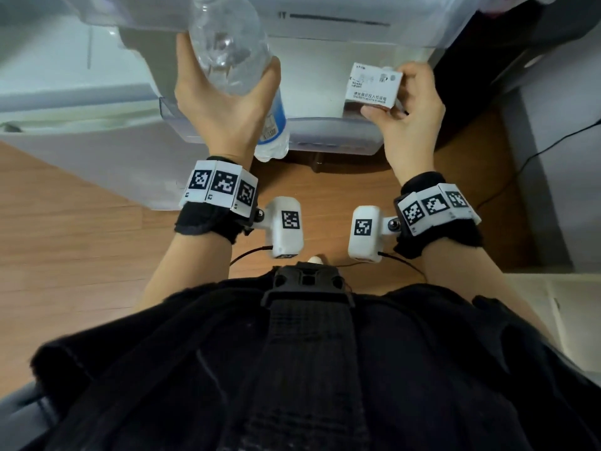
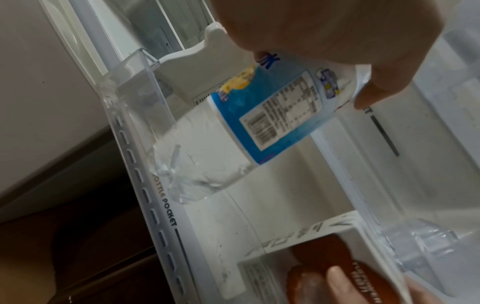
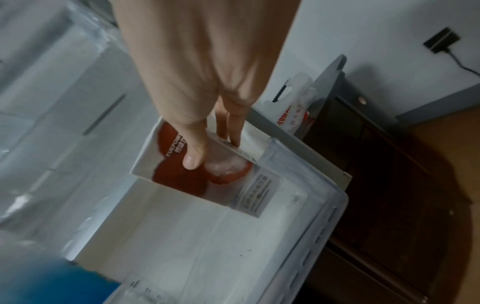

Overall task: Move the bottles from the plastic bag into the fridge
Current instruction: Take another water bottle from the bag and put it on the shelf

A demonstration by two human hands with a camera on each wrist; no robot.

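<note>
My left hand (image 1: 224, 102) grips a clear water bottle (image 1: 227, 53) with a blue label. The bottle hangs tilted, base down, over the left end of the fridge door's clear bottle pocket (image 1: 325, 135). The left wrist view shows this bottle (image 2: 259, 123) just above the pocket rim (image 2: 155, 205), under my left hand (image 2: 337, 41). My right hand (image 1: 409, 115) pinches a white carton (image 1: 370, 86) with red print at the pocket's right end. In the right wrist view my right hand (image 3: 202, 82) holds the carton (image 3: 207, 181) inside the pocket (image 3: 319, 226). A white plastic bag (image 3: 296, 109) sits behind the door.
Another clear door shelf (image 1: 357, 34) hangs above the pocket. A dark wooden cabinet (image 3: 389, 185) stands to the right of the open door. Below me is wooden floor (image 1: 81, 239). A cable (image 1: 536, 157) runs along the grey wall on the right.
</note>
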